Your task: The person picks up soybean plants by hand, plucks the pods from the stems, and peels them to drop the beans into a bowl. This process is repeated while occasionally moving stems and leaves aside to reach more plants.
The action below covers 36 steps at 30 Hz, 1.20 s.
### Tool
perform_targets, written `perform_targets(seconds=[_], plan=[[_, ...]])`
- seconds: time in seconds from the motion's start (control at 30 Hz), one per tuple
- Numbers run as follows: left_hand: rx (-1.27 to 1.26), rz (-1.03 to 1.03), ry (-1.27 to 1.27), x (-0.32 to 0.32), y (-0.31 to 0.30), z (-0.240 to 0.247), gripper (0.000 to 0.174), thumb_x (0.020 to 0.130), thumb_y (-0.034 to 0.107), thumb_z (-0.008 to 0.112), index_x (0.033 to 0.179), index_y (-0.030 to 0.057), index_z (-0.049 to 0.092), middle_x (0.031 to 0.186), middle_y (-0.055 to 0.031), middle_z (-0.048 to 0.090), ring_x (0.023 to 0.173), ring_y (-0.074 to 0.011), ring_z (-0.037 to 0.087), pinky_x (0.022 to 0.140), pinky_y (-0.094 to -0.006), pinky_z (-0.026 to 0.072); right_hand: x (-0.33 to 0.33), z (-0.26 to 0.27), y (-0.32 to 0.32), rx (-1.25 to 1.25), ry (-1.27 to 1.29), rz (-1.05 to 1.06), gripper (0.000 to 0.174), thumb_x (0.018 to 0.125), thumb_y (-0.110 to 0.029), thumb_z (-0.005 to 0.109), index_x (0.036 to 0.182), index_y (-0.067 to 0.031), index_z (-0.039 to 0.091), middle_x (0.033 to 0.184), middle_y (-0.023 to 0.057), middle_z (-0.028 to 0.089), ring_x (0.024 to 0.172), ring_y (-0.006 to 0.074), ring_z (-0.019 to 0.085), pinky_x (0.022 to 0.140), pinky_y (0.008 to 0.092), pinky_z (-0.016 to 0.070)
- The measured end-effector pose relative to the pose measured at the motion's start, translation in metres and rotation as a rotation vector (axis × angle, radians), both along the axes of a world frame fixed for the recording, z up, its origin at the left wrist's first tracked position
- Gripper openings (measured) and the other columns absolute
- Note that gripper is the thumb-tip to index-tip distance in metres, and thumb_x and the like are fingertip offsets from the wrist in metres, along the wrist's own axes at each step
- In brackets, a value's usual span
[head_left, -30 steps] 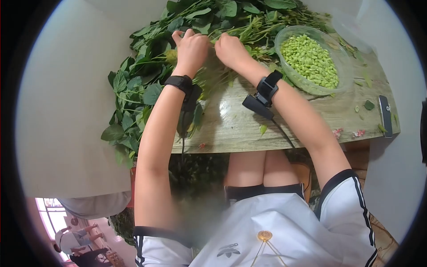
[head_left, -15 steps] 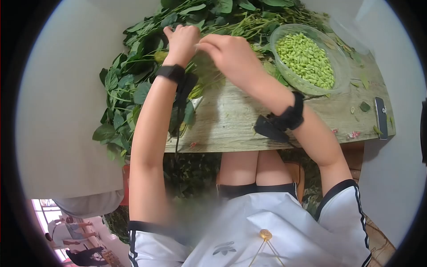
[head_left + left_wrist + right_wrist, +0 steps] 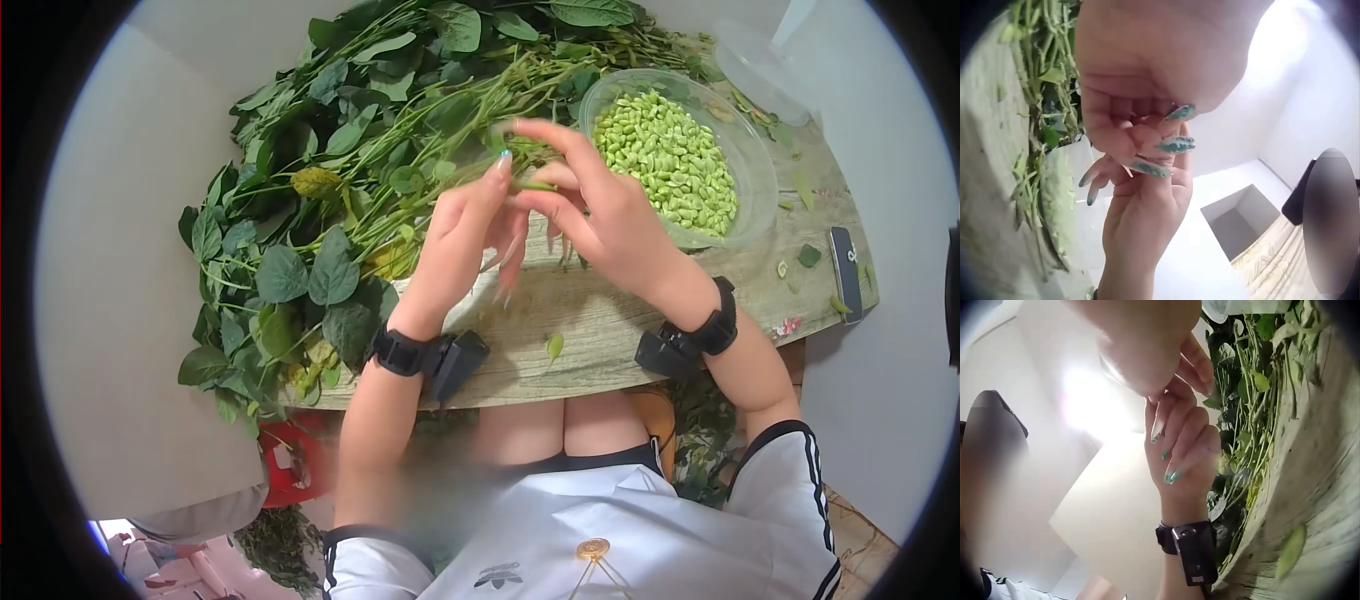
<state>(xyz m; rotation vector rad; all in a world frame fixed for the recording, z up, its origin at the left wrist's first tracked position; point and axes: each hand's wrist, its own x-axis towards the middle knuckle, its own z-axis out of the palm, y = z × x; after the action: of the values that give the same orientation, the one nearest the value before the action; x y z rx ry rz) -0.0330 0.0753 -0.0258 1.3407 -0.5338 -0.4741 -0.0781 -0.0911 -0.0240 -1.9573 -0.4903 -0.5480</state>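
A small green pod is pinched between the fingertips of both hands, held above the wooden table. My left hand comes at it from the left with its fingers pointing up. My right hand meets it from the right, index finger stretched out over the pod. Just to their right stands a clear bowl filled with shelled green beans. A big pile of leafy bean stalks lies behind and to the left. In the left wrist view my left hand has its fingers curled against my right hand.
A phone lies near the table's right edge. A clear lid sits behind the bowl. Loose leaves dot the tabletop. A red stool stands under the table's left end, and more stalks lie on the floor.
Both hands have drawn back out of the stalk pile toward me. They now meet beside the bowl with a pod between them.
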Motion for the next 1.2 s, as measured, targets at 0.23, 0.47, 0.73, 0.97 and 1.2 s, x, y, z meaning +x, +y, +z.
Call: perform_targets(seconds=[0.23,0.47,0.73,0.97,1.2], plan=[[-0.04,-0.141,0.119,-0.002,0.012,-0.01,0.044,0.1,0.037,0.039,0.083,-0.001,0.053,0.055,-0.0044,0.046,0.04,-0.0134,0.046,0.038,-0.0253,0.036,0.001,-0.012,-0.008,-0.264,-0.18,-0.102,0.016,0.086,-0.02,0.068,0.092,-0.0067,0.063,0.074,0.0092,0.064,0.06,0.0271,0.063,0.05,0.0339,0.0476],[-0.067,-0.156,0.165,-0.003,0.012,-0.01,0.041,0.095,0.036,0.038,0.086,-0.0006,0.052,0.055,-0.0043,0.044,0.039,-0.014,0.045,0.038,-0.0262,0.0354,0.004,-0.015,-0.007,-0.265,-0.302,-0.097,0.016,0.085,-0.02,0.069,0.094,-0.007,0.064,0.073,0.0082,0.064,0.059,0.0265,0.062,0.05,0.0333,0.0472],[-0.111,-0.092,0.174,-0.003,0.014,-0.019,0.038,0.094,0.035,0.037,0.082,0.0018,0.05,0.054,-0.0009,0.037,0.04,-0.0132,0.043,0.037,-0.0255,0.0351,0.004,-0.018,-0.006,-0.344,-0.211,-0.065,0.017,0.084,-0.019,0.071,0.094,-0.0063,0.066,0.078,0.0089,0.067,0.062,0.0255,0.064,0.052,0.0324,0.0492],[-0.061,-0.157,0.041,-0.003,0.018,-0.015,0.031,0.093,0.028,0.04,0.078,0.0025,0.048,0.055,0.0,0.035,0.04,-0.012,0.041,0.037,-0.0255,0.0322,0.005,-0.014,-0.007,-0.368,-0.233,-0.029,0.02,0.079,-0.02,0.074,0.088,-0.0046,0.066,0.074,0.0083,0.065,0.059,0.0246,0.063,0.05,0.0317,0.0468],[-0.171,-0.162,0.063,-0.003,0.015,-0.014,0.033,0.096,0.027,0.039,0.072,0.0046,0.042,0.058,-0.0017,0.039,0.039,-0.0135,0.041,0.037,-0.026,0.0333,0.004,-0.013,-0.009,-0.409,-0.296,-0.076,0.02,0.08,-0.022,0.073,0.088,-0.0045,0.065,0.072,0.0075,0.063,0.057,0.0238,0.061,0.048,0.0313,0.045]])
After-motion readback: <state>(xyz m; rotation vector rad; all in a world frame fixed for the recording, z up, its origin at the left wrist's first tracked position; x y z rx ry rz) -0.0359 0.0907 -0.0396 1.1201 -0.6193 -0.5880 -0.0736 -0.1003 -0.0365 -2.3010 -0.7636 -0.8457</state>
